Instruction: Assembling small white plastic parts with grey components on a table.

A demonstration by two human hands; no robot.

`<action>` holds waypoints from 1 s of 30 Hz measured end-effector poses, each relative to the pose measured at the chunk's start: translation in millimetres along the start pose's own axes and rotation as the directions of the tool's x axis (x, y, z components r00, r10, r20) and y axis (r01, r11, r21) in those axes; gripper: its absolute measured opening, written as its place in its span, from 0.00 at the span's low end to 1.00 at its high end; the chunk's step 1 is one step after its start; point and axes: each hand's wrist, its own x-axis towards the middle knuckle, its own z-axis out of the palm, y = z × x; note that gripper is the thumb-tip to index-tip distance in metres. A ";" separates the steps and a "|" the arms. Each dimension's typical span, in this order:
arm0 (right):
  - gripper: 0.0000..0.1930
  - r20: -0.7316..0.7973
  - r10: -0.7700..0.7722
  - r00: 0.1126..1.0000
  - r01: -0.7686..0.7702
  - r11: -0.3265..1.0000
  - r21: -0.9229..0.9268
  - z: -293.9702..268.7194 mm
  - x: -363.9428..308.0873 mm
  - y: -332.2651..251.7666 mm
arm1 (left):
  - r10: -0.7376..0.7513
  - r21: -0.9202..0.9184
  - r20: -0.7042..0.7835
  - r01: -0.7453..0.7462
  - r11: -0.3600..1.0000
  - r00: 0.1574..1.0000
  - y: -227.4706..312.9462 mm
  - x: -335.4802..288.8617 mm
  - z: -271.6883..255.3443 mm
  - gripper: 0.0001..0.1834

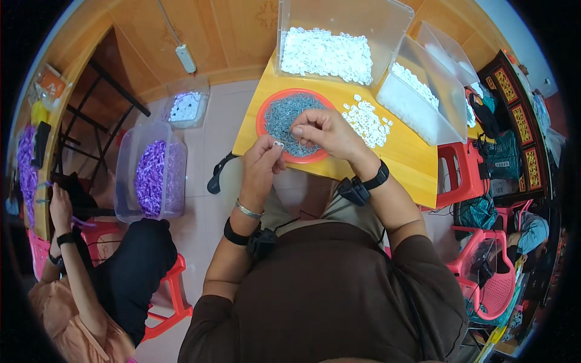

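Note:
A round red-orange basin [261, 115] filled with small grey screw-like pieces [284, 112] stands on the yellow table [399, 172]. At its near left rim, my left hand [260, 166] is closed, pinching a small white plastic piece [278, 144] between thumb and forefinger. Over the basin's right side, my right hand [330, 132] is closed in a pinch, its fingertips above the grey pieces. Whatever lies between those fingertips is too small to make out. Loose white plastic pieces [366, 124] are heaped on the table beside the basin, to the right of my right hand.
Clear bins [387, 30] of white pieces stand along the table's far side, another bin [445, 118] at the right. On the floor at left is a bin [124, 181] of purple strips. A seated person [78, 290] works there. Red stools [463, 172] stand at right.

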 end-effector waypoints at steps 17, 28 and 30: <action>0.07 0.042 -0.085 0.995 0.088 0.994 -0.072 19.3 -7.6 -5.1 | 0.065 0.040 0.004 -0.065 0.997 0.998 7.2 -7.1 8.7 0.08; 0.06 0.029 -0.157 0.987 0.159 0.947 -0.280 16.5 -8.4 -6.3 | 0.087 0.194 0.041 -0.093 0.977 0.995 -0.3 -7.2 9.3 0.07; 0.06 0.010 -0.191 0.982 0.185 0.934 -0.304 17.6 -10.4 -6.3 | 0.100 0.212 0.043 -0.106 0.971 0.994 1.6 -8.1 12.2 0.07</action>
